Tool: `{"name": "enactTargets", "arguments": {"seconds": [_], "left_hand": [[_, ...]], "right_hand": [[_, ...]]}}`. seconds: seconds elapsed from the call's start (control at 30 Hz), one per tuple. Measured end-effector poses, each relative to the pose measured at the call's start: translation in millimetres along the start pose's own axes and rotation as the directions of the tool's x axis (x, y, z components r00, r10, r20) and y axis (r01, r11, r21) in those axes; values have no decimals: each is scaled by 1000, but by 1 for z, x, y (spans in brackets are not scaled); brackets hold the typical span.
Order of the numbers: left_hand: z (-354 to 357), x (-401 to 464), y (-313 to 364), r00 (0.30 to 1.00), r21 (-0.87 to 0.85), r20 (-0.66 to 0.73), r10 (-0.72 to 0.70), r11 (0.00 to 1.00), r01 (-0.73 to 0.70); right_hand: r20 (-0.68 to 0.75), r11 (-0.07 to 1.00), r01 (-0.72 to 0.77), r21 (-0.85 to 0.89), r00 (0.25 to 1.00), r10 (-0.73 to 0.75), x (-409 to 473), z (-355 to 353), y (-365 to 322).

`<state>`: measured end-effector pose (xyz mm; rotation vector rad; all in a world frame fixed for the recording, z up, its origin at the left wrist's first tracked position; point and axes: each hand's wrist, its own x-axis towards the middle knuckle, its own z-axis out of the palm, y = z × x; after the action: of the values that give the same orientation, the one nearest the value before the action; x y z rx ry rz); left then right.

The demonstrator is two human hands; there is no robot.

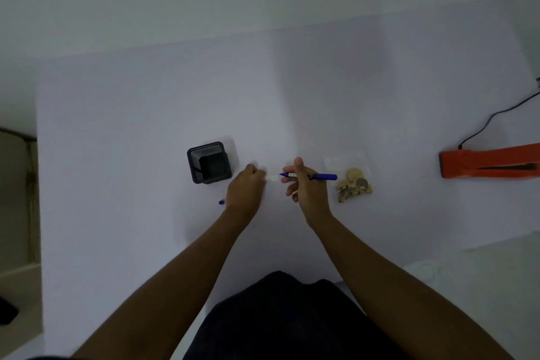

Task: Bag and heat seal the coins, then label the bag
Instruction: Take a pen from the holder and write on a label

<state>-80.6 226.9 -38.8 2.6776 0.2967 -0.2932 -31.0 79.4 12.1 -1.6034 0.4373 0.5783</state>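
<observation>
Left hand (245, 187): fingers pinch a small white label (272, 178), probably blank.
Right hand (304, 184): fingers grip the blue pen (321, 176).
Bag of coins (352, 181): filled, on tabletop (146, 126).
Sealer (491, 164): far right.
Left: labelling.
</observation>
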Motion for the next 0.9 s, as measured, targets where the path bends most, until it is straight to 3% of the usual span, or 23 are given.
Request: {"name": "enactTargets", "arguments": {"seconds": [0.2, 0.47, 0.7, 0.8, 0.9], "left_hand": [[-2, 5, 3, 999, -50, -18, -37, 998, 36], [-6, 2, 12, 999, 37, 10, 32, 999, -32], [4, -9, 8, 995, 21, 53, 84, 996, -85], [3, -10, 7, 998, -7, 48, 47, 999, -47], [2, -10, 6, 996, -76, 36, -82, 993, 85]], "right_hand": [[21, 999, 29, -22, 999, -28, 14, 1, 2], [84, 935, 208, -287, 978, -192, 29, 24, 15], [149, 901, 225, -371, 972, -181, 27, 35, 36], [157, 895, 246, -372, 967, -200, 28, 35, 39], [170, 876, 280, -393, 958, -230, 30, 35, 42]]}}
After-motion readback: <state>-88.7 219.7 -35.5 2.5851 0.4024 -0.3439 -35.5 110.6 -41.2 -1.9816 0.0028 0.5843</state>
